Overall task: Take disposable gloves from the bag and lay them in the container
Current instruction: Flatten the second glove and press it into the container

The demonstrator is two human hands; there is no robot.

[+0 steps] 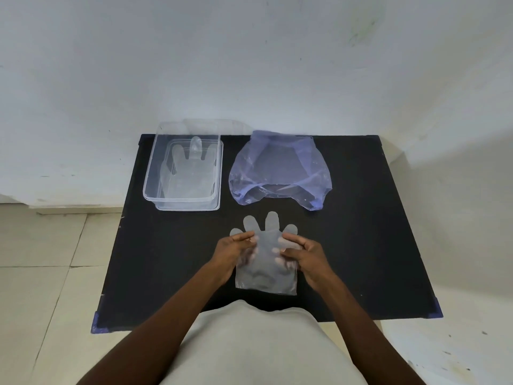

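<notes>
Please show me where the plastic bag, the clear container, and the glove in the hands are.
plastic bag [280, 169]: head view, middle of its blue film.
clear container [180, 200]: head view, near rim.
glove [266, 276]: head view, cuff part below the hands.

- A plain room, most likely in a home; nothing marks it as a lab, shop or office.
- A bare white wall [249, 65], scuffed and stained, rises right behind the table [361, 245].
- Pale floor tiles [36, 273] with dark grout lines lie left of the table.
- The table is a small black board with purple corner caps [97, 323], set low against the wall.
</notes>
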